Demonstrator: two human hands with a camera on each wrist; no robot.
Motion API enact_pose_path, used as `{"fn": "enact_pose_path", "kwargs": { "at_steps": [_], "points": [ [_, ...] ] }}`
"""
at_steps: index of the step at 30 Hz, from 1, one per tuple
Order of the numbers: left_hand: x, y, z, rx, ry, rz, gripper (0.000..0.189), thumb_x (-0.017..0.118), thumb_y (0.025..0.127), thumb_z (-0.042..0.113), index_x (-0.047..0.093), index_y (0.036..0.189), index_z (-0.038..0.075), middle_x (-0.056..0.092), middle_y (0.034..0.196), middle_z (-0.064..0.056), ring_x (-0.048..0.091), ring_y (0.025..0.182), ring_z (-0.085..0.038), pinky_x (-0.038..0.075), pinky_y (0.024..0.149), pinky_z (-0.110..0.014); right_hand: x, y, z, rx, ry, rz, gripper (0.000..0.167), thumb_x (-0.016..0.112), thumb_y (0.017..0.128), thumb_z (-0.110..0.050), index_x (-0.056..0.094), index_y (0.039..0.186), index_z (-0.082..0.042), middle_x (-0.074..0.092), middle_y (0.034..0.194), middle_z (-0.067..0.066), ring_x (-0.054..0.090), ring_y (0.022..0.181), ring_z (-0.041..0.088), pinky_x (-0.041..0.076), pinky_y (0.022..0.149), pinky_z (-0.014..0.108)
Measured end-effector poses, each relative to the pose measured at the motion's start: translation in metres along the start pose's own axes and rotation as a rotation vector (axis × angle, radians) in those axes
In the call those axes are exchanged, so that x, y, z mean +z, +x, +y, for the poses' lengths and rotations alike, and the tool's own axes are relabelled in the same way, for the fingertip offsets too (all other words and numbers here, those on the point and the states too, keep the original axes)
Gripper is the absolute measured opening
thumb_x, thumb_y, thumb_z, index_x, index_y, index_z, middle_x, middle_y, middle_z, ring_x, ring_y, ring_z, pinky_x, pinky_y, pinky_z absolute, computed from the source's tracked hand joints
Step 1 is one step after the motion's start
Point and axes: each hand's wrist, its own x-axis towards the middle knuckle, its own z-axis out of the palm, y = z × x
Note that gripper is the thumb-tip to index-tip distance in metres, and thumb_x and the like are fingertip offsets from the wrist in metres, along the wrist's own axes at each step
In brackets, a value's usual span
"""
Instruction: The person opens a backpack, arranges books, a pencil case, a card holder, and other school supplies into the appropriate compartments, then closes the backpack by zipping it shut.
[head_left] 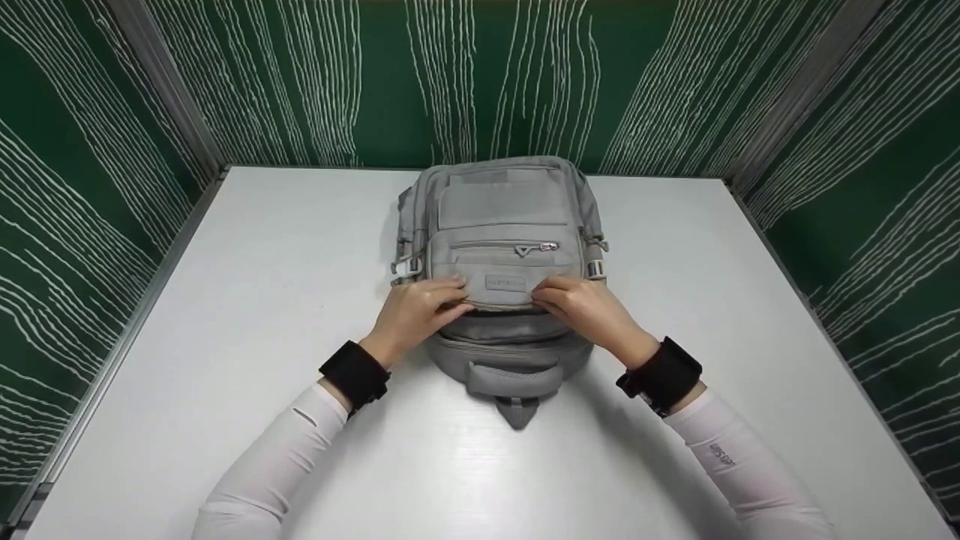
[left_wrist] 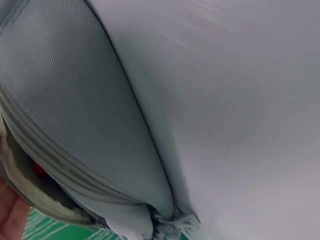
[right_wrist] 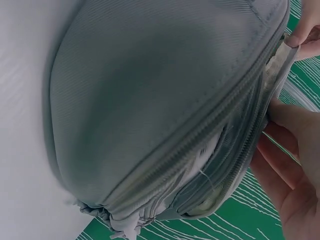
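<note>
A grey backpack (head_left: 502, 199) lies on its back, its top handle (head_left: 517, 379) pointing towards me. My left hand (head_left: 418, 309) pinches the edge of its front pocket between thumb and fingers, left of the label patch (head_left: 505, 283). Right of the patch, my right hand (head_left: 589, 307) pinches the same edge. The pocket's mouth gapes along its zipper, as the right wrist view shows beside my right hand (right_wrist: 295, 165). Inside the opening, the left wrist view catches a small red spot (left_wrist: 38, 169); its kind cannot be made out.
A white table (head_left: 300, 247) carries the backpack. Green panels with white wavy lines (head_left: 382, 82) stand at the back and both sides, joined by grey metal posts (head_left: 161, 82). A small zipped pocket (head_left: 502, 246) crosses the backpack's front. Buckled straps (head_left: 596, 268) hang at its sides.
</note>
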Motion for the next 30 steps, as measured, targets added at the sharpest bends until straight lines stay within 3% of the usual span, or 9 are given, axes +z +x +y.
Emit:
{"fn": "enact_pose_path", "kwargs": {
  "at_steps": [3, 7, 11, 15, 21, 30],
  "points": [
    [-0.003, -0.002, -0.011, -0.046, 0.001, 0.041, 0.025, 0.078, 0.091, 0.026, 0.080, 0.107, 0.007, 0.079, 0.113, -0.010, 0.078, 0.104, -0.024, 0.063, 0.088, -0.037, 0.001, -0.001, 0.000, 0.003, -0.010, -0.001, 0.012, 0.074, 0.091, -0.006, 0.079, 0.102, -0.005, 0.077, 0.101, 0.008, 0.075, 0.095, 0.027, 0.063, 0.082, 0.039],
    [-0.010, 0.000, -0.032, -0.242, 0.024, 0.042, 0.022, 0.072, 0.096, 0.021, 0.079, 0.112, 0.007, 0.079, 0.113, -0.012, 0.078, 0.101, -0.028, 0.063, 0.085, -0.042, 0.001, -0.002, 0.001, 0.003, -0.028, -0.008, 0.011, 0.074, 0.091, -0.005, 0.078, 0.101, -0.005, 0.077, 0.101, 0.009, 0.076, 0.094, 0.027, 0.063, 0.079, 0.039],
    [-0.014, 0.008, -0.056, -0.453, 0.039, -0.038, 0.024, 0.070, 0.097, 0.020, 0.078, 0.117, 0.008, 0.079, 0.113, -0.014, 0.078, 0.092, -0.031, 0.062, 0.075, -0.045, 0.001, -0.002, 0.000, 0.007, -0.036, -0.008, 0.010, 0.073, 0.092, -0.007, 0.078, 0.101, -0.005, 0.077, 0.100, 0.008, 0.076, 0.092, 0.026, 0.063, 0.076, 0.039],
    [-0.013, 0.017, -0.073, -0.570, 0.015, -0.134, 0.027, 0.072, 0.096, 0.021, 0.077, 0.119, 0.007, 0.078, 0.116, -0.014, 0.077, 0.093, -0.033, 0.060, 0.079, -0.047, 0.002, -0.002, -0.002, 0.004, -0.035, -0.009, 0.010, 0.073, 0.092, -0.007, 0.078, 0.100, -0.005, 0.076, 0.099, 0.008, 0.076, 0.090, 0.026, 0.063, 0.075, 0.038],
    [-0.006, 0.032, -0.079, -0.588, -0.006, -0.207, 0.024, 0.072, 0.096, 0.019, 0.078, 0.114, 0.005, 0.079, 0.114, -0.012, 0.076, 0.104, -0.032, 0.059, 0.092, -0.046, 0.004, -0.003, -0.002, 0.001, -0.038, -0.005, 0.010, 0.074, 0.091, -0.006, 0.078, 0.100, -0.005, 0.077, 0.099, 0.008, 0.076, 0.090, 0.026, 0.063, 0.075, 0.037],
    [-0.002, 0.042, -0.074, -0.553, 0.124, -0.201, 0.016, 0.072, 0.096, 0.019, 0.082, 0.103, 0.009, 0.081, 0.103, -0.013, 0.077, 0.092, -0.036, 0.061, 0.080, -0.050, 0.003, -0.003, -0.002, 0.006, -0.035, -0.011, 0.011, 0.074, 0.091, -0.005, 0.078, 0.101, -0.004, 0.077, 0.100, 0.009, 0.076, 0.091, 0.026, 0.063, 0.077, 0.037]
  ]
}}
